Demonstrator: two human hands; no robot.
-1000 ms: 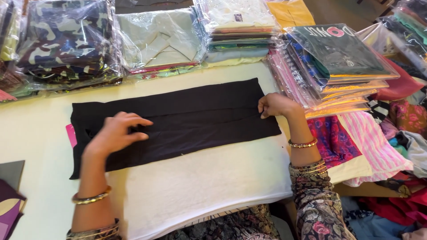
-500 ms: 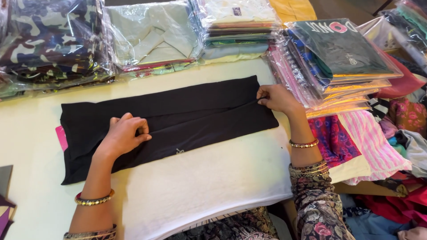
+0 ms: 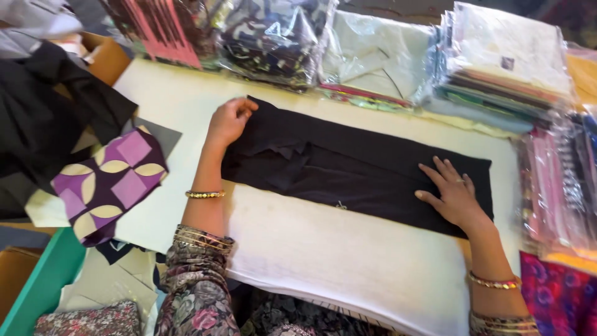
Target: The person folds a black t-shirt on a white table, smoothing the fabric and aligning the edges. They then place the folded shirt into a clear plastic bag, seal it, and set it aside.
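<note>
White table (image 3: 323, 267), black cloth (image 3: 367, 168) lying flat across it. Clear-bagged garment stacks (image 3: 497, 68) lining far and right edges. Left hand (image 3: 229, 121) pinching cloth's left end; right hand (image 3: 454, 196) flat, fingers spread, on right end.

- The left hand (image 3: 229, 121) is bare; a thin gold bangle with small beads (image 3: 204, 195) circles that wrist.
- Further up the left forearm sits a stack of thin gold bangles (image 3: 202, 239).
- The left sleeve (image 3: 196, 292) is grey-brown cloth with pink and white flowers.
- The right hand (image 3: 454, 196) wears a ring (image 3: 458, 181).
- A beaded gold bangle (image 3: 494, 283) circles the right wrist.
</note>
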